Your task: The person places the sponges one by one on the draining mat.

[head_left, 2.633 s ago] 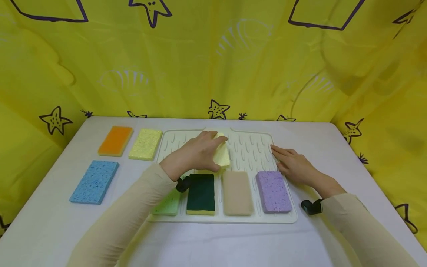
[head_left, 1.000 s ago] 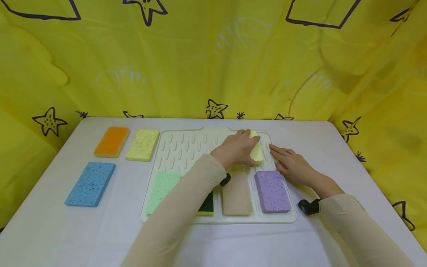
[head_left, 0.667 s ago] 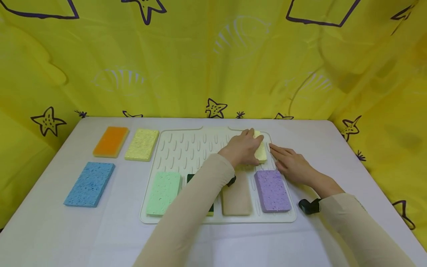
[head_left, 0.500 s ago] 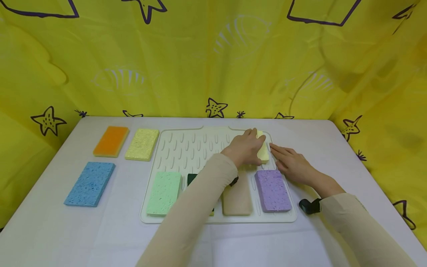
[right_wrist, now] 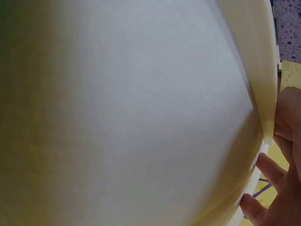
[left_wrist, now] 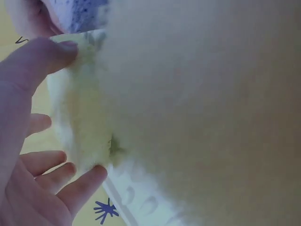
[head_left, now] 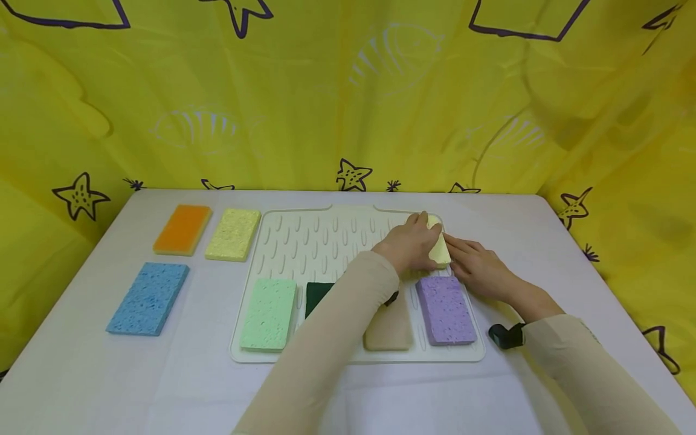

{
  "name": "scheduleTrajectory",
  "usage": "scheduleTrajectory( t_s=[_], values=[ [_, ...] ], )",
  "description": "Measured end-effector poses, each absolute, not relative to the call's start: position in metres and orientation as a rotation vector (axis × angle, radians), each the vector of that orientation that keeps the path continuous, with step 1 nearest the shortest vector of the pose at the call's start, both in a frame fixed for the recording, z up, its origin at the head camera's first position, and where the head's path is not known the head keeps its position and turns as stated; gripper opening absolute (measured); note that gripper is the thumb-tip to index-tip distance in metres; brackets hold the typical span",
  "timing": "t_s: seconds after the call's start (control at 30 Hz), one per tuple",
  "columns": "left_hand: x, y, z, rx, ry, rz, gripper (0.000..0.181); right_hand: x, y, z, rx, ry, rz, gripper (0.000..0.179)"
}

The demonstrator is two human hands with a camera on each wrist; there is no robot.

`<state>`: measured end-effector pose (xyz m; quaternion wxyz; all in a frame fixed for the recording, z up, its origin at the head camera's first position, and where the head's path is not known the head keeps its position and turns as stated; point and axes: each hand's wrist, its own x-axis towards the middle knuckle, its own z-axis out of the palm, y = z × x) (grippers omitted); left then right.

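My left hand (head_left: 411,243) grips a pale yellow sponge (head_left: 441,250) by its ends, at the back right corner of the cream ribbed drying mat (head_left: 304,241). In the left wrist view the thumb lies at one end of the pale yellow sponge (left_wrist: 80,103) and a fingertip at the other. My right hand (head_left: 481,269) rests with fairly straight fingers along the mat's right edge, fingertips right beside that sponge. In front of it on the mat lies a purple sponge (head_left: 446,311). A beige sponge (head_left: 387,332) and a dark green scouring sponge (head_left: 316,295) are partly hidden by the left forearm.
A light green sponge (head_left: 268,314) lies at the mat's front left. Left of the mat, on the white table (head_left: 179,386), are an orange sponge (head_left: 182,229), a speckled yellow sponge (head_left: 233,235) and a blue sponge (head_left: 148,299). A yellow curtain (head_left: 304,96) hangs behind.
My left hand has carried the pale yellow sponge rightward across the mat's back row, from near the middle to the right corner. The right hand has stayed at the mat's right edge.
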<state>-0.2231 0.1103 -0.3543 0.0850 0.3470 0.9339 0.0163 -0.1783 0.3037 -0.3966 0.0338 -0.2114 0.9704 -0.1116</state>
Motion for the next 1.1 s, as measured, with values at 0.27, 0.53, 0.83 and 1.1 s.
scheduleTrajectory(
  t_s=[0.27,0.53,0.83,1.1],
  values=[
    [-0.218,0.107,-0.357,1.131,2.799,0.005,0.052,-0.177,0.301,-0.393,-0.621,2.964,-0.350,0.053],
    [-0.214,0.098,-0.350,1.158,2.819,-0.010,0.051,-0.176,0.300,-0.393,-0.624,2.968,-0.353,0.053],
    [-0.217,0.081,-0.336,1.147,2.793,-0.030,0.057,-0.176,0.301,-0.393,-0.625,2.966,-0.352,0.052],
    [-0.221,0.055,-0.321,1.154,2.809,0.082,0.067,-0.176,0.301,-0.393,-0.634,2.948,-0.358,0.052]
  ],
)
